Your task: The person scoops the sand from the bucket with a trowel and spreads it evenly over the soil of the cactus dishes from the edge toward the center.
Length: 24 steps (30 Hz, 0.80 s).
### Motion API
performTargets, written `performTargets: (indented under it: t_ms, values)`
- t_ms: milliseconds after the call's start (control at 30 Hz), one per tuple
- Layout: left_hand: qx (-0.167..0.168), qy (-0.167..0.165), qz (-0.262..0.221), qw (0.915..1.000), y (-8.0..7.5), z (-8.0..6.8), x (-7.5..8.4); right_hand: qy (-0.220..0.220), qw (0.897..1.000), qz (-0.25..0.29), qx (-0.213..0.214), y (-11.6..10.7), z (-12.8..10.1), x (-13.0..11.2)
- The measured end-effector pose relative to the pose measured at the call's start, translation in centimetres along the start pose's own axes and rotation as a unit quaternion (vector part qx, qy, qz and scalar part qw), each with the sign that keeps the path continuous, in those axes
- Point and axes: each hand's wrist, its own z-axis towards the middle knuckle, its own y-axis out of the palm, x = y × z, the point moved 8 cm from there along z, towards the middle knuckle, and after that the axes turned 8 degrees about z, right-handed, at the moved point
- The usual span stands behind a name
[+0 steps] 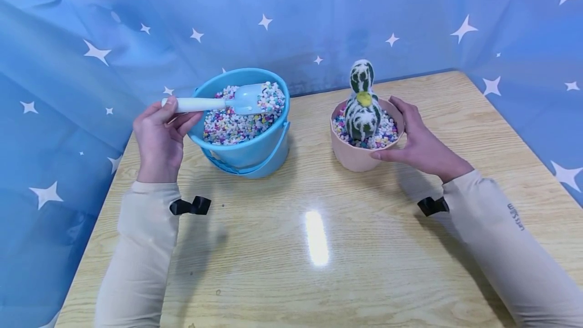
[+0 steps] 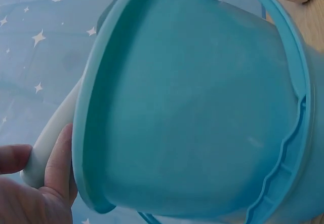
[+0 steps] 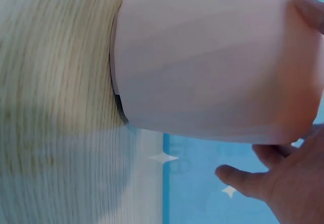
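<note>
My left hand (image 1: 159,135) grips the white handle of a small pale blue scoop (image 1: 237,100), whose blade lies over the coloured pebbles in a blue bucket (image 1: 243,153). In the left wrist view the bucket (image 2: 192,107) fills the frame and the handle (image 2: 50,138) runs behind its rim by my fingers. My right hand (image 1: 416,140) cups the right side of a pink pot (image 1: 357,158) that holds pebbles and a green-and-white toy cactus (image 1: 362,103). The pot wall (image 3: 212,62) fills the right wrist view, with a fingertip on its rim.
Both containers stand on a wooden table (image 1: 319,247) whose near half is bare, with a bright light glare at its middle. A blue star-printed cloth (image 1: 296,14) hangs behind and to both sides.
</note>
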Motion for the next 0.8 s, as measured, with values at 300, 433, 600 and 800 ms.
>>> performTargets:
  t_ms: [300, 433, 600, 800]
  values:
    - [-0.017, 0.009, -0.005, 0.9998, 1.3, -0.3, -0.3, -0.007, 1.000, -0.008, 0.003, -0.3, -0.3, -0.1]
    - [-0.032, 0.018, 0.005, 0.9993, 2.3, -0.4, -0.3, -0.010, 1.000, 0.002, 0.010, -0.5, -0.4, -0.2]
    - [-0.050, 0.023, 0.029, 0.9981, 3.2, -0.6, -0.4, -0.003, 0.999, -0.015, 0.029, -0.6, -0.5, -0.2]
    - [-0.061, 0.016, 0.047, 0.9969, 4.2, -0.9, -0.7, 0.008, 0.999, 0.030, 0.005, -0.1, -0.2, 0.0]
